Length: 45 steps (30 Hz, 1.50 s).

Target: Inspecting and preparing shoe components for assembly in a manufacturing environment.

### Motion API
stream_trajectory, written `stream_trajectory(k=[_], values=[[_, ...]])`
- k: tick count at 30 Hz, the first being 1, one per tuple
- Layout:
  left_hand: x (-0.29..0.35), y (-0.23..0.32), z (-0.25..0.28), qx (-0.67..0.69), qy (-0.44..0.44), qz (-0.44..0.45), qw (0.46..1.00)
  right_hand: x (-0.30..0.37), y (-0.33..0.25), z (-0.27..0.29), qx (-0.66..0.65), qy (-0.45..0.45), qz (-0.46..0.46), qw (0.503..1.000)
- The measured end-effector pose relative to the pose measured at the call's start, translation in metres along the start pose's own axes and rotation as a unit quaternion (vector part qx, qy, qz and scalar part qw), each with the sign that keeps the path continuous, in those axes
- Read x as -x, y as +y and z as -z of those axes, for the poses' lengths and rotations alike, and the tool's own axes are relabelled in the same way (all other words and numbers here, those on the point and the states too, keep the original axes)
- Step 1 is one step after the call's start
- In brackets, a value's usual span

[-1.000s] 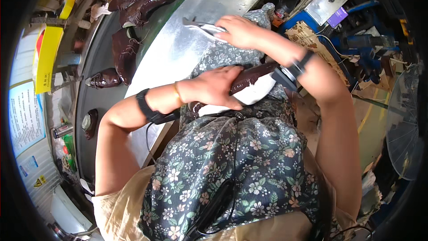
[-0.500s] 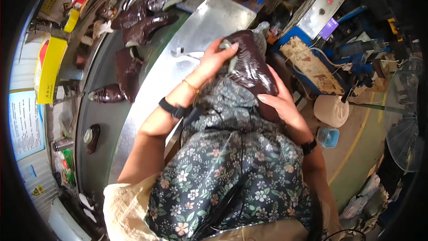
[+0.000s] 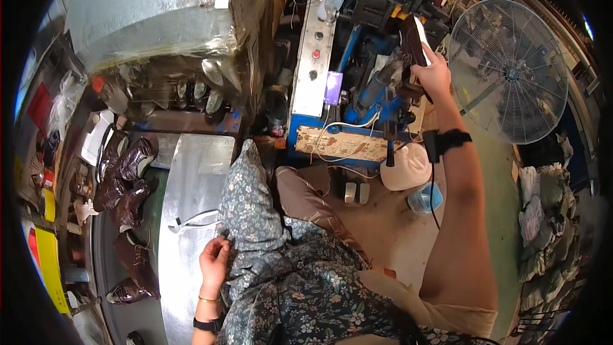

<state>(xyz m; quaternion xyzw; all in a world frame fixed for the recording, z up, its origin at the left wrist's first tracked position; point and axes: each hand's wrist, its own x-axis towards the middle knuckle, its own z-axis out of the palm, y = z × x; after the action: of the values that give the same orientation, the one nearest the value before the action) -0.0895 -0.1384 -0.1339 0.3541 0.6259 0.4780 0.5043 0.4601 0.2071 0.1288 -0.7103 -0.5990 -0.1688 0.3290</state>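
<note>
My right hand (image 3: 434, 75), stretched far out to the right, is closed around a dark brown shoe (image 3: 410, 41). The shoe has a pale strip along its right side and is held close against the dark working parts of a blue machine (image 3: 367, 83). Low on the left, my left hand (image 3: 214, 260) has its fingers curled together, with nothing visible in them, beside my flowered apron (image 3: 252, 211). Just above that hand, a pair of pincers (image 3: 195, 220) with pale handles lies on the metal tabletop (image 3: 185, 275).
Several wrapped brown shoes (image 3: 135, 262) lie on the dark belt (image 3: 128, 319) at the left. A large fan (image 3: 511, 73) stands at the right. On the floor are a white jug (image 3: 407, 167) and a blue tub (image 3: 424, 199). A metal housing (image 3: 153, 13) rises at the far left.
My view has swung right. The brown shoe, held in both hands before me, is now in my right hand alone at the machine. My left hand has let go and dropped beside my apron.
</note>
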Motion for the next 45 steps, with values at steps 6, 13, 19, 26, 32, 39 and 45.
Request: stream_trajectory(k=[6, 13, 19, 26, 32, 39, 45], values=[[0.009, 0.014, -0.026, -0.173, -0.022, -0.087, 0.981, -0.035, 0.028, -0.008, 0.021, -0.089, -0.099, 0.991], [0.006, 0.022, -0.033, -0.196, -0.019, -0.088, 0.977, -0.018, 0.010, -0.005, 0.149, -0.184, 0.020, 0.971], [0.007, 0.033, -0.045, -0.194, -0.014, -0.101, 0.976, 0.012, 0.004, -0.020, 0.083, -0.166, -0.001, 0.983], [-0.069, 0.017, 0.066, 0.102, 0.231, -0.097, 0.963, 0.010, 0.003, -0.018, -0.115, -0.140, 0.047, 0.982], [-0.199, 0.005, 0.185, 0.306, 0.501, 0.063, 0.807, -0.067, 0.057, -0.089, 0.030, -0.155, 0.045, 0.986], [-0.290, 0.040, 0.181, 0.173, 0.596, 0.202, 0.758, -0.136, 0.107, -0.128, -0.061, -0.182, 0.103, 0.976], [-0.223, 0.047, 0.180, 0.276, 0.493, 0.099, 0.819, -0.090, 0.028, -0.086, 0.186, 0.010, 0.306, 0.934]])
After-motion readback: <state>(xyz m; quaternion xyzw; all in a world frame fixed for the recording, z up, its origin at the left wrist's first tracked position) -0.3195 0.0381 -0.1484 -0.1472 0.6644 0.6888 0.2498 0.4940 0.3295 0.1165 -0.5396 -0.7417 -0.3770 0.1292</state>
